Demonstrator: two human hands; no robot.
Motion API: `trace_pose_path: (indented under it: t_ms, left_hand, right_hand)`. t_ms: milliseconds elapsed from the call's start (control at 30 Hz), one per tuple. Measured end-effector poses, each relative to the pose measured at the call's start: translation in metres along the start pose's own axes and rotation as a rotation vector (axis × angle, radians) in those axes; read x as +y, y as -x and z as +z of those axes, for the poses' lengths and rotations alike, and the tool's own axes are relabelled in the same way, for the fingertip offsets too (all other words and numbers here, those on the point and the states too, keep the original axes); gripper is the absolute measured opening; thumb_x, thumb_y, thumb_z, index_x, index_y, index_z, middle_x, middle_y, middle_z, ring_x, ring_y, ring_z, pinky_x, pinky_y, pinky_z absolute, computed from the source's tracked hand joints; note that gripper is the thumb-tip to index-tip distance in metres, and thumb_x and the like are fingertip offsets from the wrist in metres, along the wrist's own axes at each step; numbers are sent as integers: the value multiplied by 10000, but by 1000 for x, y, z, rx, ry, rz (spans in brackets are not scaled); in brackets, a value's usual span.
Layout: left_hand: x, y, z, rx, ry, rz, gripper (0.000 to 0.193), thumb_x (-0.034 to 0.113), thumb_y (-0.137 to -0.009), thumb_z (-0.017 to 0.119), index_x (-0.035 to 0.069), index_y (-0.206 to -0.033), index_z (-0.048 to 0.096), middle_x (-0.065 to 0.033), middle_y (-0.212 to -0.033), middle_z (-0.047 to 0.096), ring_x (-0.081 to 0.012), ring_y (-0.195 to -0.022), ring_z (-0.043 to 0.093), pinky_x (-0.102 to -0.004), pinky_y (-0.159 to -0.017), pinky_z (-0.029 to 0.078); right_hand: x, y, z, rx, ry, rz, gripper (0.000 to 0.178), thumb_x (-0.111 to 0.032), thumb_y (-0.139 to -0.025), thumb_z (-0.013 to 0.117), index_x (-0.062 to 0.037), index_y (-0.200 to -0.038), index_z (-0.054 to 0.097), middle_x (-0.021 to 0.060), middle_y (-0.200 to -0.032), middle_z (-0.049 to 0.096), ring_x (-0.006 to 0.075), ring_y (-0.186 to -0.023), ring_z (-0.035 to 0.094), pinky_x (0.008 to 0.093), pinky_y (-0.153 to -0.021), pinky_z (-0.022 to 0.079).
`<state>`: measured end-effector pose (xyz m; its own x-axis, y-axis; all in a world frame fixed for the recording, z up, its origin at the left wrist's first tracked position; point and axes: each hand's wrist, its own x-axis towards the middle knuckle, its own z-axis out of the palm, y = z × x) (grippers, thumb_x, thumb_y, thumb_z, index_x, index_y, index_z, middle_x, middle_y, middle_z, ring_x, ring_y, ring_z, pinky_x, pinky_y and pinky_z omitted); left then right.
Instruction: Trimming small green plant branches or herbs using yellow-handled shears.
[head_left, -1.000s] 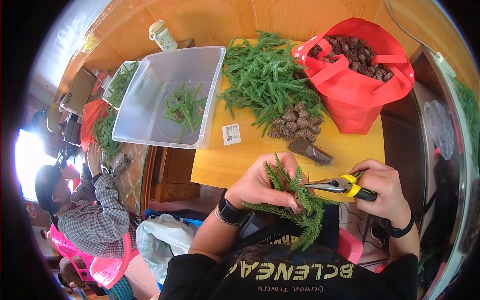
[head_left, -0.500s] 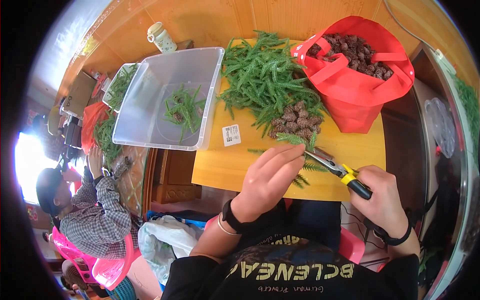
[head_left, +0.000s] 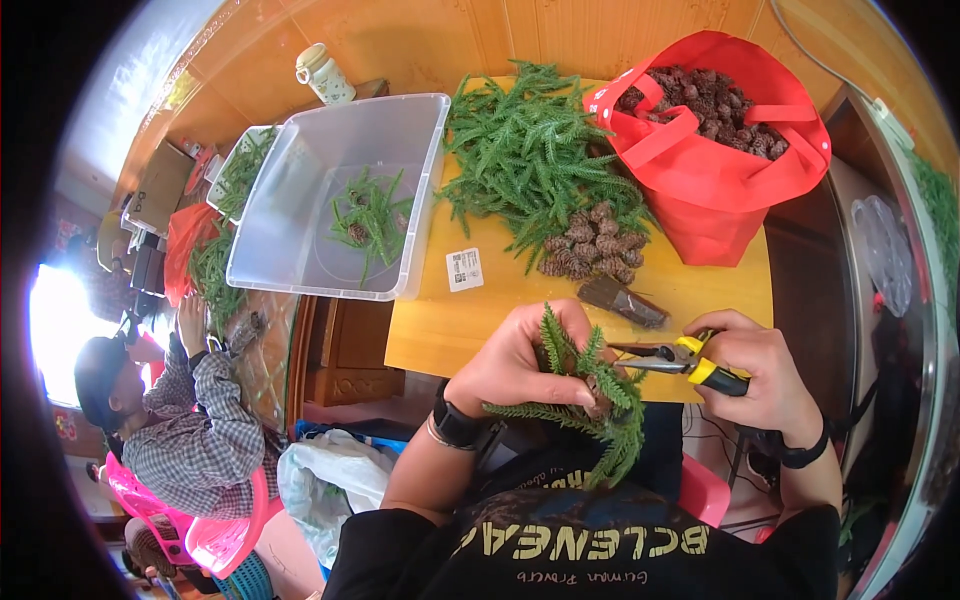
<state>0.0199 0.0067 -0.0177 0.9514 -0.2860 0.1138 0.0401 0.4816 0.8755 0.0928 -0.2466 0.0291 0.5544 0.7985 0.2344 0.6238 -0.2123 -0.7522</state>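
Head view: green sprigs (head_left: 590,400) within left fingers (head_left: 520,385), pliers (head_left: 675,358) apparently touching.

— What is the person wearing?
— A black top with pale block lettering across the chest and a smaller line of script below it; the sleeves stop above the elbows, so both forearms are bare.
— Anything at the wrists?
— Just behind the left hand (head_left: 515,365), a black watch and a thin band. Just behind the right hand (head_left: 765,375), a black wristband.
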Motion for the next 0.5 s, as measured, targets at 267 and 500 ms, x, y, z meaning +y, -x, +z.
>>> trace_pose_path:
  t_ms: [267, 500]
  left_hand:
    - [1, 0, -2, -60, 203, -57, 362, 27, -653, 782, 4, -857, 484, -221, -814, 620, -268, -721, 625, -423, -681, 497]
    - [-4, -2, -8, -110, 167, 150, 330, 3, -667, 761, 19, -853, 489, -224, -795, 609, -300, -752, 609, -393, -645, 470]
  right_hand:
    - [1, 2, -1, 52, 88, -41, 148, -23, -545, 645, -32, -628, 523, 74, -603, 541, 301, -814, 624, 339, -667, 491]
    - [6, 10, -3, -1, -31, 52, 127, -48, -559, 639, -34, -662, 566, 68, -651, 575, 308, -848, 623, 337, -699, 492]
